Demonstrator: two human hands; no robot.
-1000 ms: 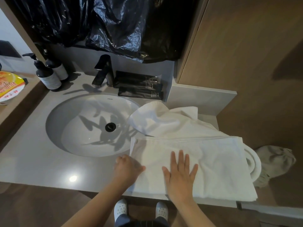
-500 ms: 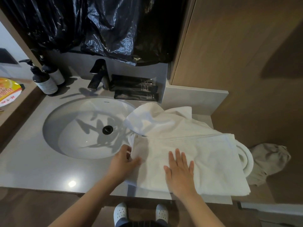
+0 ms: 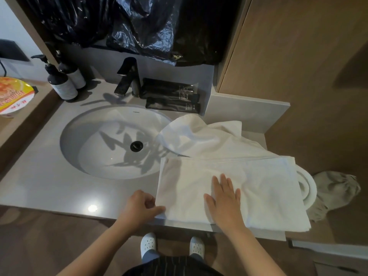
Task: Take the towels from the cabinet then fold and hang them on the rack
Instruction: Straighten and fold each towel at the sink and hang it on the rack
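Grey bathroom counter [image 3: 49, 186] fills the room ahead of the person, and the work sits at its near edge, towards the right end. At that edge the left hand [image 3: 139, 208] has its fingers curled, thumb and fingertips pinching the near-left corner of a folded towel [image 3: 258, 188]. Just beside it the right hand [image 3: 225, 200] lies flat on the same cloth, its fingers [image 3: 224, 182] straight and a little spread, pressing down and holding nothing. That towel is a neat white rectangle, its right end hanging past the counter's right edge.

Behind it, touching its far edge, a second towel [image 3: 203, 136] lies in a loose crumpled heap that spills over the rim of the sink [image 3: 95, 148]. Farther back stand a black tap [image 3: 129, 76] and, at the far-left corner, two dark pump bottles [image 3: 61, 84].

By my reckoning both towels are out of the cabinet, so that part is done. One looks folded at least once and is being squared up; it may want another fold. The heap is not yet folded, and nothing is hung. No rack shows from where I stand.
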